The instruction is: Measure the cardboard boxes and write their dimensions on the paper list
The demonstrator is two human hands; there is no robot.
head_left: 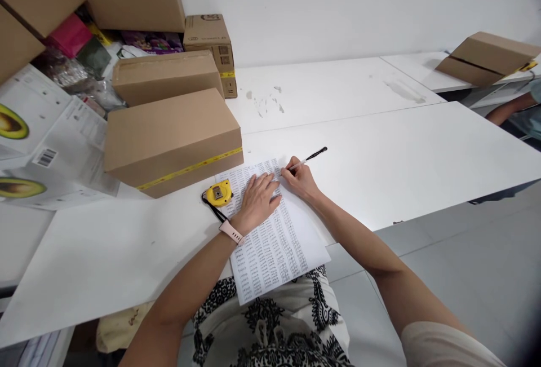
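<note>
A printed sheet (274,243) covered in rows of small text lies on the white table (380,153), its near edge hanging over the table's front. My left hand (257,200) rests flat on the sheet with fingers stretched out, a pink watch on the wrist. My right hand (300,178) is closed on a pen (308,158), whose tip touches the upper part of the sheet. A yellow tape measure (218,192) sits just left of my left hand, its tape stretched along the front of a cardboard box (169,136).
More cardboard boxes (164,74) and white cartons printed with avocados (25,130) crowd the table's left side. A folded brown box (486,57) lies at the far right, where another person's arm (507,110) shows. The floor is grey below.
</note>
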